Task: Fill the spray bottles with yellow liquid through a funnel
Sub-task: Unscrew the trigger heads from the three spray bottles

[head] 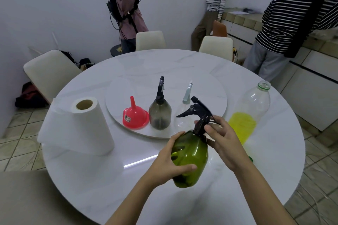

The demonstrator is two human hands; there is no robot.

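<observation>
1. Above the near edge of the round white counter (91, 179), the left hand (169, 160) has its fingers (184, 167) curled tight around the body of the green spray bottle (190, 157), held tilted in the air.
2. The right hand (222, 142) closes its fingers on the bottle's black trigger head (198, 112) at the neck.
3. On the white turntable (117, 97) stand a red funnel (135, 115) set mouth down, a grey spray bottle (160, 113) just beside it, and a clear spray bottle (183, 113) partly hidden behind the trigger head.
4. A large clear bottle of yellow liquid (245, 120), uncapped, stands at the right; a paper towel roll (80, 128) stands at the left.
5. Cream chairs (47, 73) ring the counter; people stand beyond by a white wall (54, 5).
</observation>
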